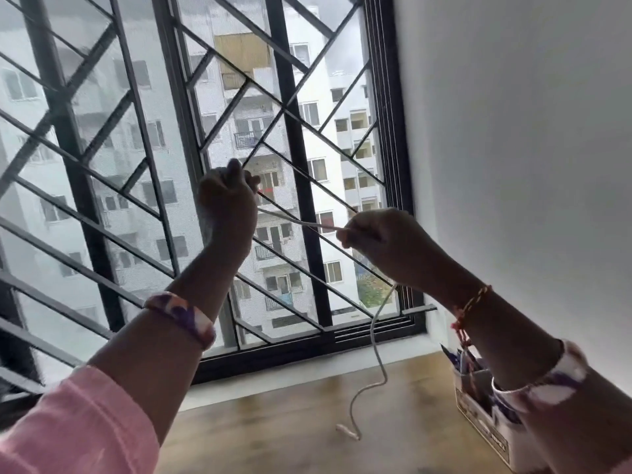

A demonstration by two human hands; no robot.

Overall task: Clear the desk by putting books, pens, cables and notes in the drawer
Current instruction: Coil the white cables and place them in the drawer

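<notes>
STEP: coiling thin white cable [378, 340] | GRIP: left hand [227, 203] and right hand [379, 244] both pinching it, raised before black-barred window [294, 138] | CABLE: tail hanging below window, plug end trailing on brown wooden surface [280, 415] | ADVICE: judging even loops best, lifting tail clear | NEAR: white pen box [485, 429] right of window, possibly snagging tail
</notes>
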